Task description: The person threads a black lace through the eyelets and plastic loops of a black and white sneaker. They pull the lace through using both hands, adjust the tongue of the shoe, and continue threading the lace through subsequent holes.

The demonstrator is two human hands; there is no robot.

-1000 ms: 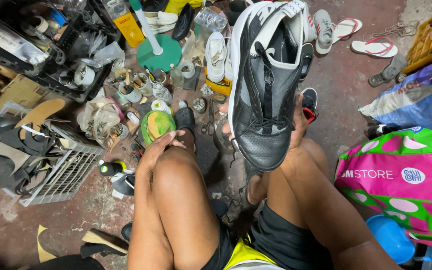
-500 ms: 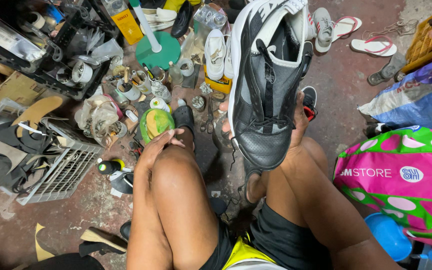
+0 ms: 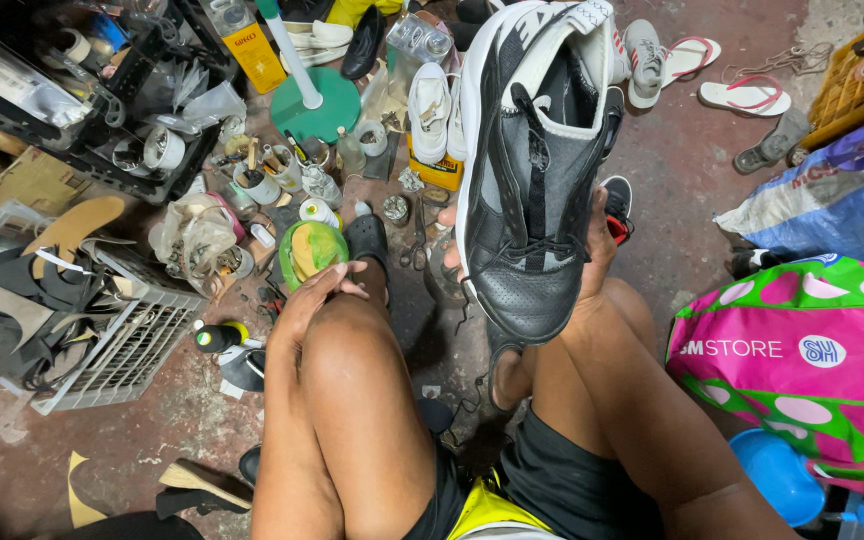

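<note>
A black and white high-top sneaker is held up in front of me, toe pointing down, laces facing me. My right hand grips it from behind and underneath, fingers wrapped around its side. My left hand rests on my left knee with fingers loosely apart, holding nothing. Just beyond that hand lies a green and yellow round container on the floor.
The floor is crowded: glue pots and small tins, a green stand base, a white shoe, a wire crate with leather scraps at left, flip-flops at back right, a pink and green bag at right.
The sneaker has tipped slightly and stayed in my right hand. My left hand has shifted a little on the knee.
</note>
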